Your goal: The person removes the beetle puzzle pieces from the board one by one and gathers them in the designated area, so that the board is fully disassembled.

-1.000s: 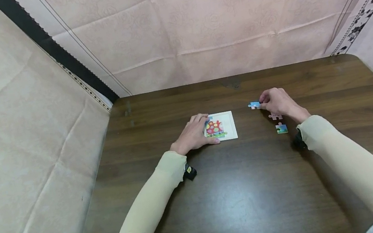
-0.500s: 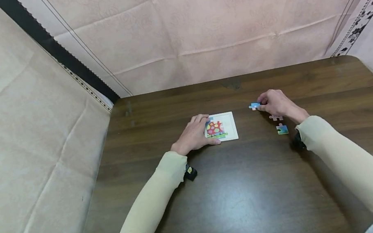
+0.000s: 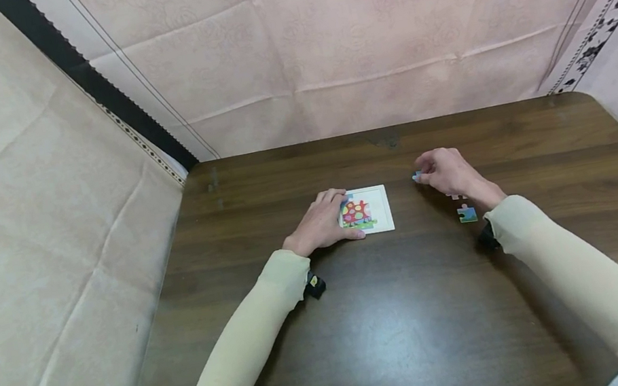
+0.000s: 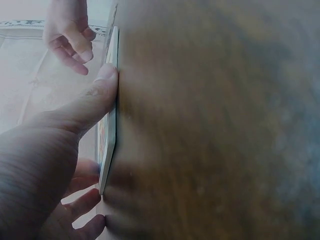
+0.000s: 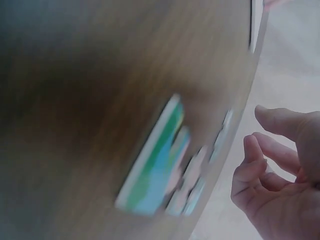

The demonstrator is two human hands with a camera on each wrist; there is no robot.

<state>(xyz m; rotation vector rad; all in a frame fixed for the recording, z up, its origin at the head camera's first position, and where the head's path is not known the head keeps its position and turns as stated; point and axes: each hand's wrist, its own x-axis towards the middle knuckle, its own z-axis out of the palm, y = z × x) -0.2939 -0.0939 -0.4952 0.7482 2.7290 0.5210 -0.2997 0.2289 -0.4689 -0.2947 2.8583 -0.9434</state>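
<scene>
My left hand [image 3: 320, 222] holds the left side of a white puzzle board [image 3: 381, 208] with a red, yellow-spotted picture; in the left wrist view its thumb lies on the board's near edge [image 4: 112, 127]. Over a small blue piece [image 3: 416, 177], mostly hidden in the head view, hovers my right hand [image 3: 449, 171]. The right wrist view shows thumb and fingers [image 5: 280, 175] apart, with nothing between them, and a thin piece [image 5: 221, 135] flat on the table. A pink piece [image 3: 456, 197] and a blue-green piece [image 3: 467, 215] lie nearer me.
The brown wooden table [image 3: 371, 334] ends at a straight far edge, with a pale pink patterned cloth [image 3: 380, 35] hanging behind it. More cloth [image 3: 43, 233] hangs at the left. A black device [image 3: 314, 284] is strapped at my left wrist.
My right hand has shifted a little to the left, covering more of the blue piece and uncovering part of the table to its right. The left hand and board stay put.
</scene>
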